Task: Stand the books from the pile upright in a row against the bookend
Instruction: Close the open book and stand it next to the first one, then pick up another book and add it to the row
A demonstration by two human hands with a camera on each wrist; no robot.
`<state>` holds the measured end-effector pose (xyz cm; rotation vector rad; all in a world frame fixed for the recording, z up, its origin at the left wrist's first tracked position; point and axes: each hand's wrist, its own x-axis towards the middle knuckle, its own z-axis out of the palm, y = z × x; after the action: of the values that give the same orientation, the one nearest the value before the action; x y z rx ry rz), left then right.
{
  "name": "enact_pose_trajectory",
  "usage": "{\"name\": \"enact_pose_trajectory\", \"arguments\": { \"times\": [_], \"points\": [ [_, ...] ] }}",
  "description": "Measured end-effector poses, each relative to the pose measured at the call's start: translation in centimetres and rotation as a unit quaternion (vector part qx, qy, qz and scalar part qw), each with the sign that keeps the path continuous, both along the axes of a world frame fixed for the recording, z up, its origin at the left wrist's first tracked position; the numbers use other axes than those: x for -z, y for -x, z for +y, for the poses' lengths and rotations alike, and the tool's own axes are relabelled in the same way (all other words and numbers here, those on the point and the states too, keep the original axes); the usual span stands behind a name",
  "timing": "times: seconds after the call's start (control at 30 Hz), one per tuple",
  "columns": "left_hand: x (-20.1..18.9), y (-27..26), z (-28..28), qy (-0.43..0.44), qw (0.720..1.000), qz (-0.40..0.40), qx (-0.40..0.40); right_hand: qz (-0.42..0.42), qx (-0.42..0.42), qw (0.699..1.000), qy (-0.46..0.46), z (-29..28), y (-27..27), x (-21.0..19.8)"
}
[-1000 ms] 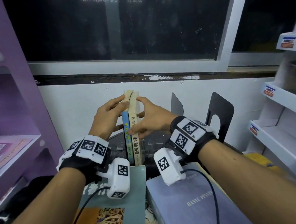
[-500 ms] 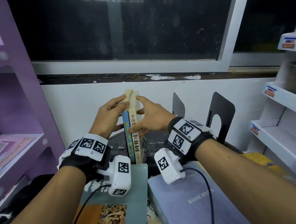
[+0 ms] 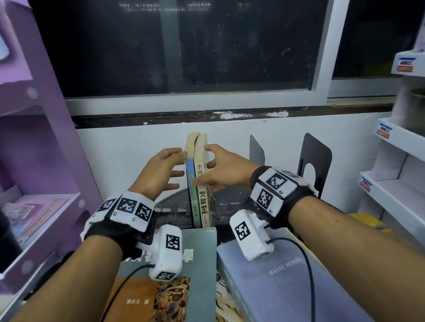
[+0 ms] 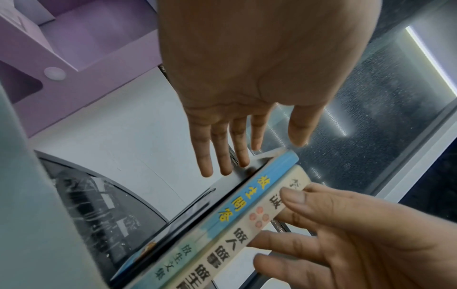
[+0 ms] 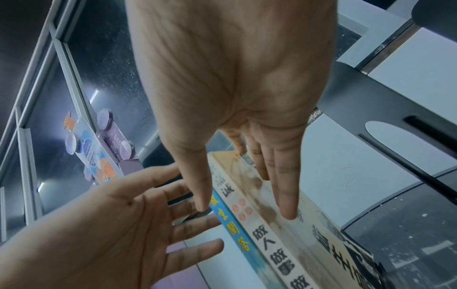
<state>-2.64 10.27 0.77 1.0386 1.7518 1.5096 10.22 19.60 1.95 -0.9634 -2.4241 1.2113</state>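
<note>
From the head view, a blue-spined book [image 3: 193, 190] and a cream-spined book [image 3: 202, 189] stand upright side by side, spines facing the person, black bookends [image 3: 313, 158] well off to the right. The left wrist view shows the left hand [image 4: 247, 88] flat-fingered, barely touching the blue cover. The right wrist view shows the right hand [image 5: 235, 97] straight-fingered, pressing the cream book's cover.

A: What's behind? A dark window [image 3: 217, 38] in a pale frame, over a white wall [image 3: 129, 150].

B: And the sides?

A: Purple shelves [image 3: 25, 163] left, white shelves [image 3: 409, 189] with labels right. Light streaks reflect in the glass.
</note>
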Motion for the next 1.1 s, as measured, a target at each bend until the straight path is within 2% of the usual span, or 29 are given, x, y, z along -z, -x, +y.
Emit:
{"name": "enact_pose_trajectory", "arguments": {
  "times": [0.17, 0.33, 0.5, 0.63, 0.8, 0.97, 1.1],
  "points": [
    [0.1, 0.1, -2.3, 0.064, 0.996, 0.059, -0.017, -0.063, -0.004, 0.998, -0.031, -1.7, -1.4, -0.3],
    [0.4, 0.5, -5.2, 0.154, 0.981, 0.119, -0.029, -0.156, -0.029, 0.986, -0.050, -4.0, -3.1, -0.5],
    [1.1, 0.5, -7.6, 0.256, 0.952, 0.164, -0.024, -0.214, -0.058, 0.974, -0.043, -5.3, -3.4, 0.9],
    [2.3, 0.4, -9.0, 0.332, 0.916, 0.225, -0.006, -0.259, -0.070, 0.962, -0.051, -6.2, -2.8, 2.1],
    [2.8, -0.1, -10.0, 0.412, 0.883, 0.223, 0.036, -0.326, -0.101, 0.938, -0.060, -7.2, -2.1, 2.8],
    [3.3, 0.9, -10.4, 0.416, 0.886, 0.206, 0.015, -0.368, -0.116, 0.921, -0.058, -7.8, -1.7, 2.8],
    [3.4, 1.1, -10.7, 0.416, 0.884, 0.214, 0.010, -0.354, -0.105, 0.928, -0.048, -7.5, -1.3, 3.9]
  ]
}}
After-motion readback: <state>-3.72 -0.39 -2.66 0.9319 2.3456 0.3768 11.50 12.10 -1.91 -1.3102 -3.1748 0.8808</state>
